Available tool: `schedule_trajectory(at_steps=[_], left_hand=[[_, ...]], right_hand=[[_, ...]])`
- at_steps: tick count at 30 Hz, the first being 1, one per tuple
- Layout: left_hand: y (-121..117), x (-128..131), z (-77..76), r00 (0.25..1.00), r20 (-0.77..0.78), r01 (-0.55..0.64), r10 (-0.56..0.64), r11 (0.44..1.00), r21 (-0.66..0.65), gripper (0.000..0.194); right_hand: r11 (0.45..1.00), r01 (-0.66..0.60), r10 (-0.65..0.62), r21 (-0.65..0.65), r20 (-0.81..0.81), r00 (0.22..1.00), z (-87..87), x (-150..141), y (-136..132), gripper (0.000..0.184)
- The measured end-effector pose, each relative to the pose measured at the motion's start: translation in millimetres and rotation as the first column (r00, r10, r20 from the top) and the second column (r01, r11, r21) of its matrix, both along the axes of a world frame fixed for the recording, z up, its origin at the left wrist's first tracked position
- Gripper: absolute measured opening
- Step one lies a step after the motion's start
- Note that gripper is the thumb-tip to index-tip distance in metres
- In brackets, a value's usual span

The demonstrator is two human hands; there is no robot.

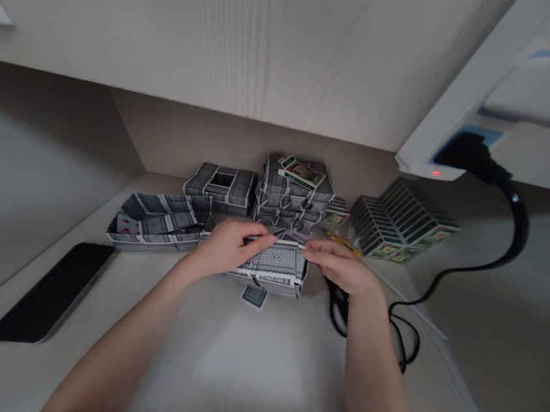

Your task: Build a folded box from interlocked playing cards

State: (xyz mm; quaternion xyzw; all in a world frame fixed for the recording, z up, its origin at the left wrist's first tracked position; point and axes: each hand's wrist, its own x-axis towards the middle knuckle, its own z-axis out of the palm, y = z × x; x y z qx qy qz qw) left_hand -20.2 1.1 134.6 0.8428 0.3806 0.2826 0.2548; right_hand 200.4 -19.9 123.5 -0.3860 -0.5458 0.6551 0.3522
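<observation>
In front of me on the table is a box built from folded playing cards point(274, 261), their patterned backs facing out. My left hand point(226, 245) grips its upper left part, thumb lying along the top edge. At its upper right corner my right hand point(340, 264) pinches the pale card edge between thumb and fingers. The far side of the box is partly hidden by my fingers. A single loose playing card point(254, 297) lies face down just before the box.
Left stands an open card tray point(154, 232) with red-marked cards inside. Behind are a card box with a window point(220, 187) and a card stack point(289, 191) topped by a small card pack point(303, 173). Card packs point(401, 222), a black cable point(521, 225) and a phone point(52, 294) flank these.
</observation>
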Motion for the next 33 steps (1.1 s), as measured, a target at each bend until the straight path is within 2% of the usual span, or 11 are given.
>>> schedule_trajectory(at_steps=[7, 14, 21, 25, 28, 33], left_hand=[[-0.4, -0.5, -0.3, 1.0, -0.001, 0.016, -0.016, 1.0, -0.004, 0.038], [-3.1, 1.8, -3.9, 0.999, -0.031, 0.026, -0.025, 1.0, 0.013, 0.042], [-2.2, 0.8, 1.2, 1.0, -0.02, 0.002, -0.002, 1.0, 0.01, 0.04], [0.1, -1.7, 1.8, 1.0, -0.011, -0.013, 0.013, 1.0, 0.025, 0.041], [1.9, -3.3, 0.7, 1.0, -0.002, -0.018, 0.018, 0.999, 0.028, 0.041], [3.1, -4.7, 0.2, 1.0, -0.002, -0.023, 0.023, 0.999, 0.023, 0.04]], right_hand=[[0.994, 0.05, -0.052, -0.096, -0.025, 0.998, 4.2, -6.7, 1.5, 0.012], [0.987, 0.051, -0.057, -0.153, -0.033, 0.998, -1.6, -7.1, 4.2, 0.011], [0.999, -0.001, 0.0, -0.051, -0.017, 1.0, -1.1, -0.3, 0.8, 0.016], [0.999, -0.046, 0.045, -0.025, -0.029, 0.999, -6.5, 6.7, 3.0, 0.021], [0.999, -0.018, 0.018, -0.031, -0.007, 1.0, -11.0, 4.8, 6.2, 0.023], [0.998, 0.04, -0.044, -0.053, -0.083, 0.996, -10.4, -7.1, 7.1, 0.027]])
